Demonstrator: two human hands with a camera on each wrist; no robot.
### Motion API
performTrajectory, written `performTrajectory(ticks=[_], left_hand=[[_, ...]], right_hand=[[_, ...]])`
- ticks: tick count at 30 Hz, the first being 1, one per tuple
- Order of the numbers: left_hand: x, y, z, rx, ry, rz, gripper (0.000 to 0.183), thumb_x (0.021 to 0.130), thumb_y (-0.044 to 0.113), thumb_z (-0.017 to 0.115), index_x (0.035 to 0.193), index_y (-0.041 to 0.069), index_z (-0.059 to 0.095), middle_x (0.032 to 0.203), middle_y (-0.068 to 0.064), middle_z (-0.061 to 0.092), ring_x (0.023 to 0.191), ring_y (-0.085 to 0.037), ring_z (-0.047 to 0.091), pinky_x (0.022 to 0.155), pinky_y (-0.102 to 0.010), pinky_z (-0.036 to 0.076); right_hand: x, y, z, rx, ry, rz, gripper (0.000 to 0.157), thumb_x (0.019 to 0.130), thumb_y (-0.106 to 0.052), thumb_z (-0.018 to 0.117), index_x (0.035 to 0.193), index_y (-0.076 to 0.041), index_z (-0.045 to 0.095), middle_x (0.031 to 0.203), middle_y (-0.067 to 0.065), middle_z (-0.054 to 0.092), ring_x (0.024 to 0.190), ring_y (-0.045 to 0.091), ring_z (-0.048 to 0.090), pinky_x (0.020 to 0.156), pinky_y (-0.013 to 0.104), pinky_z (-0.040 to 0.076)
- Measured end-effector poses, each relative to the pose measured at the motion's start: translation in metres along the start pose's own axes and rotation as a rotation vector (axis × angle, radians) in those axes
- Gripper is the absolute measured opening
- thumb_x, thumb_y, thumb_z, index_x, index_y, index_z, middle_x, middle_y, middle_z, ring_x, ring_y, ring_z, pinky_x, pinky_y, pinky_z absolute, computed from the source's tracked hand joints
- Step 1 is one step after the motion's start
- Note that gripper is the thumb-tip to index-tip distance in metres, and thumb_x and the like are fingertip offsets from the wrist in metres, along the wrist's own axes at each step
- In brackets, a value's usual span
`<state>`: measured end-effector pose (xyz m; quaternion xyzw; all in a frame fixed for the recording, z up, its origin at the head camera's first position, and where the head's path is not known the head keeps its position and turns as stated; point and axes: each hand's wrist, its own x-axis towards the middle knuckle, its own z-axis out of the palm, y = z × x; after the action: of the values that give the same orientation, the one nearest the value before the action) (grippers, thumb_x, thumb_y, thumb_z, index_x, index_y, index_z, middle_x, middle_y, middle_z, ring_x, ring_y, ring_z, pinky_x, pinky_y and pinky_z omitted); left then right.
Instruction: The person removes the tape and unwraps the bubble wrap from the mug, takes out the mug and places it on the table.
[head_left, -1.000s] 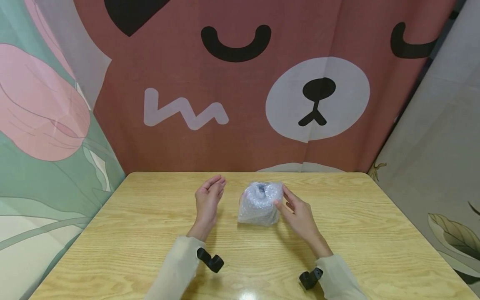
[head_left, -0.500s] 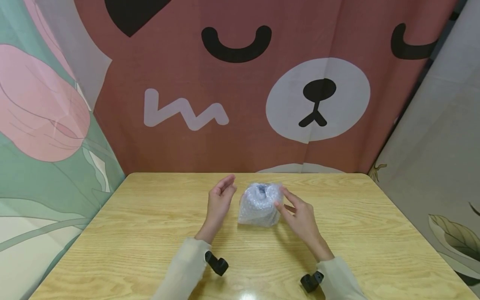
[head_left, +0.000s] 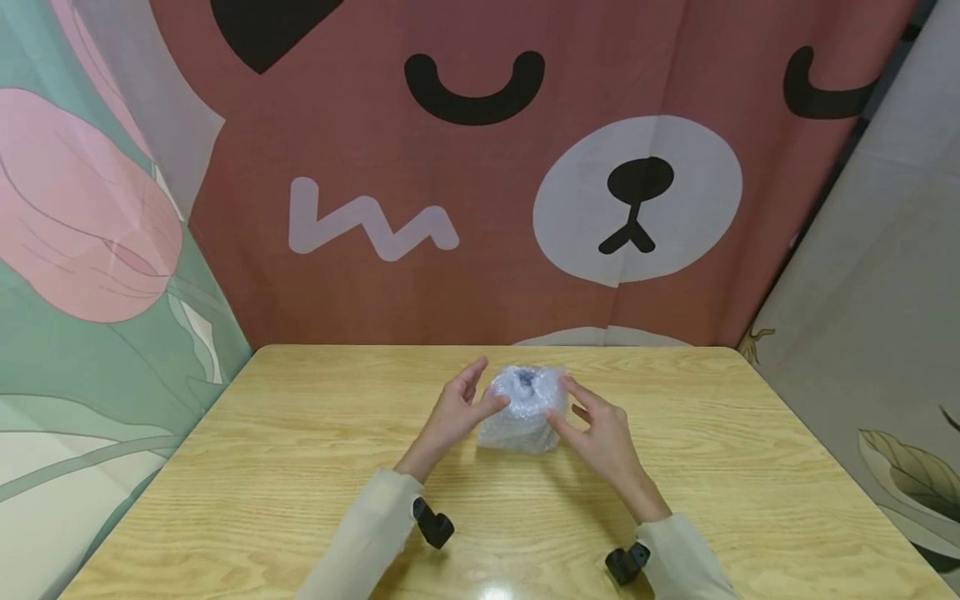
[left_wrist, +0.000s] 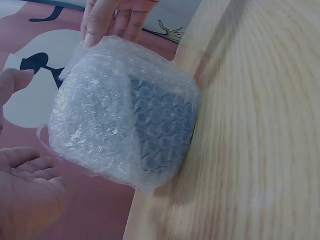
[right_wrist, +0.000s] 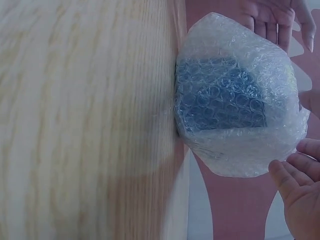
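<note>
A bubble-wrapped package stands on the wooden table. A dark blue patch shows through its wrap, but I cannot tell what is inside. At its right side my right hand holds a corner of the wrap between thumb and fingers. My left hand is at the package's left, fingers extended and thumb spread wide. In the left wrist view its palm lies apart from the bubble wrap. The right wrist view shows my right fingertips on the wrap's edge.
Light wood covers the tabletop. A curtain with a bear face hangs behind the table's far edge. Patterned cloths hang at the left and right.
My left hand has moved right, up to the package, and its thumb has spread toward it. The right hand and the package have stayed almost where they were.
</note>
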<state>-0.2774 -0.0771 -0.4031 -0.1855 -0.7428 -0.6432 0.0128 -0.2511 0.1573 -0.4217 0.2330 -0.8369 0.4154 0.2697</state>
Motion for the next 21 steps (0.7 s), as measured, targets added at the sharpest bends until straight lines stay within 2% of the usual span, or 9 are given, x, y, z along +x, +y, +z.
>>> performTrajectory(ticks=[6, 13, 17, 21], left_hand=[[0.0, -0.002, 0.005, 0.001, -0.044, -0.019, 0.083, 0.083, 0.016, 0.078, 0.15, 0.002, 0.031, 0.155, -0.01, 0.028, 0.143, -0.024, 0.021, 0.114, -0.038, 0.02], [0.001, -0.005, 0.01, -0.019, -0.061, -0.034, 0.084, 0.082, 0.014, 0.08, 0.15, 0.002, 0.033, 0.155, -0.014, 0.028, 0.142, -0.028, 0.022, 0.113, -0.042, 0.023], [0.001, -0.005, 0.013, 0.003, -0.053, -0.055, 0.085, 0.08, 0.016, 0.081, 0.15, 0.004, 0.034, 0.154, -0.011, 0.03, 0.141, -0.029, 0.024, 0.111, -0.041, 0.026], [0.001, -0.004, 0.016, 0.068, -0.033, -0.057, 0.084, 0.079, 0.019, 0.082, 0.149, 0.006, 0.037, 0.151, -0.011, 0.036, 0.139, -0.029, 0.03, 0.109, -0.042, 0.031]], right_hand=[[0.001, 0.001, 0.0, -0.015, 0.005, -0.018, 0.055, 0.081, -0.01, 0.08, 0.127, 0.01, 0.057, 0.128, 0.025, 0.056, 0.113, 0.04, 0.057, 0.075, 0.043, 0.055], [0.002, -0.001, 0.0, -0.024, 0.022, -0.019, 0.054, 0.079, -0.01, 0.082, 0.124, 0.01, 0.06, 0.125, 0.026, 0.058, 0.109, 0.039, 0.059, 0.074, 0.04, 0.056], [0.002, -0.001, 0.0, -0.027, 0.024, -0.021, 0.054, 0.078, -0.011, 0.082, 0.123, 0.01, 0.061, 0.124, 0.026, 0.059, 0.108, 0.039, 0.06, 0.073, 0.04, 0.056], [0.002, 0.0, 0.001, -0.028, 0.024, -0.021, 0.052, 0.079, -0.011, 0.081, 0.123, 0.01, 0.061, 0.124, 0.026, 0.059, 0.108, 0.039, 0.06, 0.073, 0.038, 0.056]])
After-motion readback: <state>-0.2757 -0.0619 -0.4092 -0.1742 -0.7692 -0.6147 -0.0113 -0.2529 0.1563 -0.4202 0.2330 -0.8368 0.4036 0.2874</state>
